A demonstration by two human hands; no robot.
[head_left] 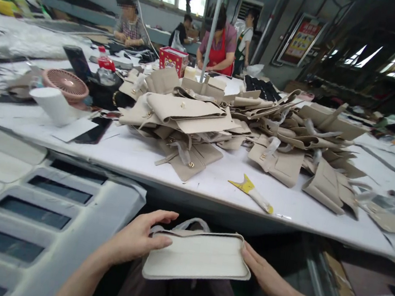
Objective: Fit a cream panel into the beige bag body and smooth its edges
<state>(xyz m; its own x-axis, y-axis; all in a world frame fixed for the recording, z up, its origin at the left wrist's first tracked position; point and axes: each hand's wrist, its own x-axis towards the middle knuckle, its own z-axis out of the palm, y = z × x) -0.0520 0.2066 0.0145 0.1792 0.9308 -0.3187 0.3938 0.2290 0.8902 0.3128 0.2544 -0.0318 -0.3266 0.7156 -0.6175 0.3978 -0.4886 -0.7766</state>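
A pale cream bag piece point(200, 258), a flat panel with rounded corners and a stitched edge, is held over my lap. Clear plastic wrap loops up behind its far edge. My left hand point(150, 237) grips the left end, its thumb on the top face and its index finger stretched out above the far edge. At the right end, my right hand point(257, 266) presses against the side, with most of its fingers hidden behind the piece. On the table ahead lies a heap of beige bag pieces point(188, 112), several with gold clasps and plastic-wrapped parts.
A yellow and white tool point(252, 192) lies near the front edge of the white table point(124, 167). To its left are a white roll point(52, 105), a pink fan point(66, 84) and a dark phone point(94, 131). A slotted grey rack point(72, 228) stands at my left. Several people work beyond.
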